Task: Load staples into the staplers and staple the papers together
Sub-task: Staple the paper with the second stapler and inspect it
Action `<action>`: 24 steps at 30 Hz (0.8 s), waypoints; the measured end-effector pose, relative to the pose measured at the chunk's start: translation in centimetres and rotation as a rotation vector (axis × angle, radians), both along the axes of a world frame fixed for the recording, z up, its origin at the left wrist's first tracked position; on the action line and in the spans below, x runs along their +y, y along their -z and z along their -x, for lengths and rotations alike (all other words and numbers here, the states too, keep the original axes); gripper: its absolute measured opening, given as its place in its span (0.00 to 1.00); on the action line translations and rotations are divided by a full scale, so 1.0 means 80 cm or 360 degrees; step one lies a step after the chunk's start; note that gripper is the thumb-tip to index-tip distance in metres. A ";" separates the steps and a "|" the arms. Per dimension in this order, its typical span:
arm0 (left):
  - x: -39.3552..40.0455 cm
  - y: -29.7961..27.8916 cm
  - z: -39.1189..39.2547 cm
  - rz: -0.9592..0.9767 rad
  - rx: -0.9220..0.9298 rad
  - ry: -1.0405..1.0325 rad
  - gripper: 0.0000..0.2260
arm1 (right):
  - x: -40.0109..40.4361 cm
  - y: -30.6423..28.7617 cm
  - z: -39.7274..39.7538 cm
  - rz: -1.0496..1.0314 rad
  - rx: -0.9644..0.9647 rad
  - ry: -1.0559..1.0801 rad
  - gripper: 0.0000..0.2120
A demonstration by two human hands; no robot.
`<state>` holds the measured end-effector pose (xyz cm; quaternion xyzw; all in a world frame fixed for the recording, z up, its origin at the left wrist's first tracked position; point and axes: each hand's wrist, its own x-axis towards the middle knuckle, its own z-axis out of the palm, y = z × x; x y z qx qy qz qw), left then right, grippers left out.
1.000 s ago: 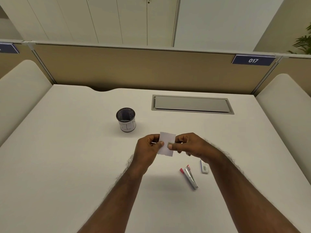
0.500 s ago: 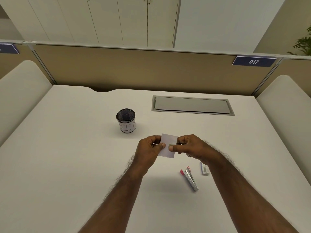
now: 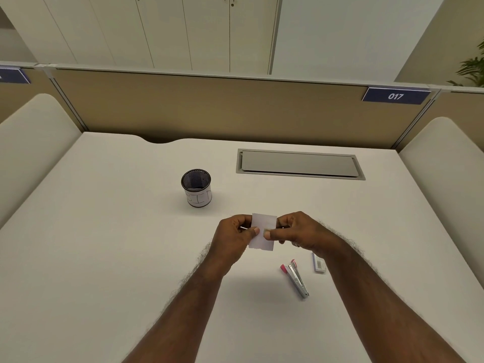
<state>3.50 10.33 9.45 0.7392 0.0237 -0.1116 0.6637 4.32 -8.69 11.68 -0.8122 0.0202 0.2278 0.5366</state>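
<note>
While both hands, left [image 3: 233, 238] and right [image 3: 293, 233], pinch the paper [image 3: 262, 233] above the counter [image 3: 104, 244], the stapler [image 3: 296, 277] lies untouched just right of it, so stapling looks undone; staple box [image 3: 319, 263] beside the stapler.

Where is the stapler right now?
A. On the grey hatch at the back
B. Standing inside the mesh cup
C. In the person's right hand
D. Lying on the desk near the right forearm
D: the stapler lies on the desk, while both hands pinch the paper.
</note>
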 end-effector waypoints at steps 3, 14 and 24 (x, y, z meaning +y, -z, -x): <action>0.001 0.002 0.000 -0.0033 -0.0004 0.0022 0.10 | 0.003 0.006 -0.001 0.0067 0.0002 0.0050 0.15; 0.015 0.011 -0.009 -0.0136 0.0046 -0.0268 0.07 | 0.009 0.039 0.012 -0.0122 0.0191 0.0174 0.14; 0.019 0.013 -0.011 -0.0131 0.0114 -0.0357 0.05 | 0.080 0.125 0.048 0.0822 -0.0028 0.0560 0.22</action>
